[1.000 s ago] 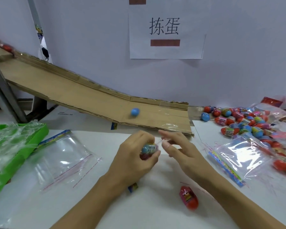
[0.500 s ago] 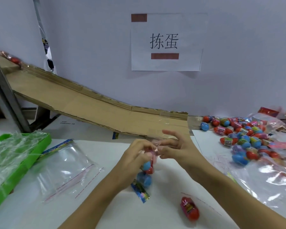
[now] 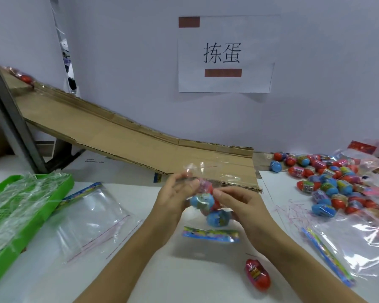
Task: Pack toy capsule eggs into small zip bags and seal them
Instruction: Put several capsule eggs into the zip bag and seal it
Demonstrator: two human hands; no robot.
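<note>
One white table fills the room's foreground, backed by a pale wall with a paper sign. Down to it slopes a long cardboard ramp. Left sits a green tray; right, a heap of capsule eggs. Above the table's middle, the left hand and right hand pinch a small zip bag holding eggs. A lone red egg lies nearby.

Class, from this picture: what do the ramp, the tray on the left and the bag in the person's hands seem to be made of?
Ramp: corrugated cardboard, matt brown, with creased folds and ragged edges.
Tray: probably moulded plastic, bright green, with a perforated floor.
Bag: thin clear plastic film, glossy, wrinkled, see-through to the eggs inside.
</note>
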